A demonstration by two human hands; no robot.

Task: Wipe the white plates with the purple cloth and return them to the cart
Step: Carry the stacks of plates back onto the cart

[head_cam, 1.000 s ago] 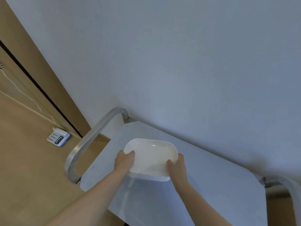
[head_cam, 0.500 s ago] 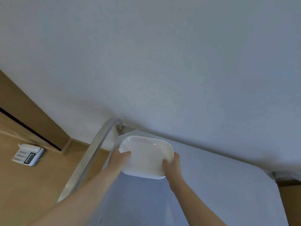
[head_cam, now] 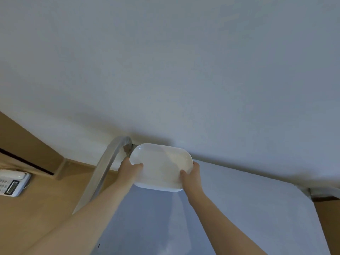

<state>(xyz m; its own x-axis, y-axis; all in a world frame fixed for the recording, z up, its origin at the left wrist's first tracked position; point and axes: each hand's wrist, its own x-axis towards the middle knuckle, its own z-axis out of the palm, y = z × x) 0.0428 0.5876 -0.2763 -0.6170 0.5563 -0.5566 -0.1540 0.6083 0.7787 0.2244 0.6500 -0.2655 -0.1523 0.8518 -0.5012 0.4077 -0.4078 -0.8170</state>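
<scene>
Both hands carry the white plate (head_cam: 161, 166), one at each end: the left hand (head_cam: 129, 167) curls over its left rim with the thumb on top, and the right hand (head_cam: 190, 174) pinches the near right corner. Over the last second the plate has travelled from the middle of the cart top (head_cam: 239, 208) toward its far left corner, close to the metal handle (head_cam: 108, 162) and the wall (head_cam: 184, 70) (whether it already rests on the surface I cannot tell). That suggests the plate is being returned, with only the release left. The purple cloth is not in view. A telephone (head_cam: 12, 182) lies on the floor at far left.
</scene>
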